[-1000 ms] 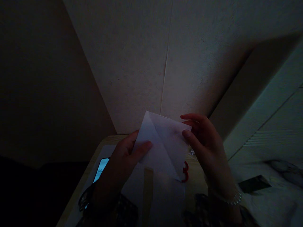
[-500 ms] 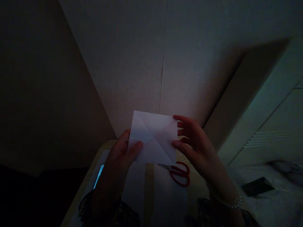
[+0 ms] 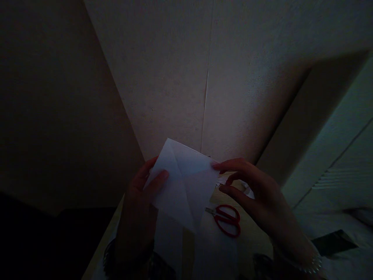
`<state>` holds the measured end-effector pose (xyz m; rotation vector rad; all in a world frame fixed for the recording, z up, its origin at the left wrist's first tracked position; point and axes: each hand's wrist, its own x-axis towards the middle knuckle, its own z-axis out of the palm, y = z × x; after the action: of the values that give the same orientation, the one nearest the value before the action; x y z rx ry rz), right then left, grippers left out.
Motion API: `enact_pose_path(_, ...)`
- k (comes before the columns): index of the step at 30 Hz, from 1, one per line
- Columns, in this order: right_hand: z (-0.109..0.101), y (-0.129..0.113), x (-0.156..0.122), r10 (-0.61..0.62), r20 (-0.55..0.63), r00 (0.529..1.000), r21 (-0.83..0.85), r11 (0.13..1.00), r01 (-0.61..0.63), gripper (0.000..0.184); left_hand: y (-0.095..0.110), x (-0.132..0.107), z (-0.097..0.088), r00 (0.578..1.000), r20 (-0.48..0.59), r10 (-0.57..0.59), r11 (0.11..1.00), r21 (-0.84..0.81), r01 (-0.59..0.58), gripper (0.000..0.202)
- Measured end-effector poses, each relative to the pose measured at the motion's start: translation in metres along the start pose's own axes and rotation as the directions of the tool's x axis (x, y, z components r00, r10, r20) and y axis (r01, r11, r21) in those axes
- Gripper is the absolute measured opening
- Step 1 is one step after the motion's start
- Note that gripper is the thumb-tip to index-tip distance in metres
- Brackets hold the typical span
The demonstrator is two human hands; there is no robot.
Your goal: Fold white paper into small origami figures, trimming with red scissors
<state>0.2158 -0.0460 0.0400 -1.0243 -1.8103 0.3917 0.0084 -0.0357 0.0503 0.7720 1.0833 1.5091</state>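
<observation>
A square sheet of white paper (image 3: 186,179) with diagonal creases is tilted in front of me above the table. At its left edge my left hand (image 3: 147,184) grips it, thumb on the front face and fingers behind. My right hand (image 3: 241,179) touches the paper's right corner with the index fingertip; its thumb is apart, off the sheet. Below the right hand lies a pair of scissors (image 3: 229,221) with red handles, its blades partly hidden by the paper.
White sheets (image 3: 215,252) lie on the wooden table (image 3: 258,233). Small white paper scraps (image 3: 222,180) are behind the right hand. A dark flat object (image 3: 333,243) rests on pale cloth at the right. A wall (image 3: 175,77) rises behind the table.
The paper has turned clockwise and its lower corner now points down. My right thumb has come off the sheet. The view has shifted slightly, and the lit phone at left is no longer visible.
</observation>
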Motion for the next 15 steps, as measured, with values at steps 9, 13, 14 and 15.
enact_pose_path(9, -0.0023, -0.0025, 0.0019, -0.123, 0.066, 0.99, -0.034, 0.992, 0.125, 0.019, -0.0016, 0.0023, -0.006, 0.996, 0.084, -0.03, 0.995, 0.098, 0.022, 0.042)
enact_pose_path(13, -0.0011, -0.0044, 0.0012, -0.157, 0.065, 0.985, -0.021, 0.987, 0.159, 0.021, -0.0008, 0.0025, -0.004, 0.996, 0.094, -0.007, 1.0, 0.004, 0.007, 0.051)
enact_pose_path(14, -0.0004, -0.0053, 0.0011, -0.167, 0.039, 0.985, -0.016, 0.986, 0.168, 0.021, -0.0004, 0.002, -0.004, 0.996, 0.092, -0.003, 0.999, -0.038, 0.007, 0.05)
enact_pose_path(15, 0.0005, -0.0064, 0.0009, -0.174, 0.012, 0.985, -0.013, 0.985, 0.174, 0.021, -0.0001, 0.0012, -0.0041, 0.996, 0.088, -0.012, 0.997, -0.078, 0.019, 0.047)
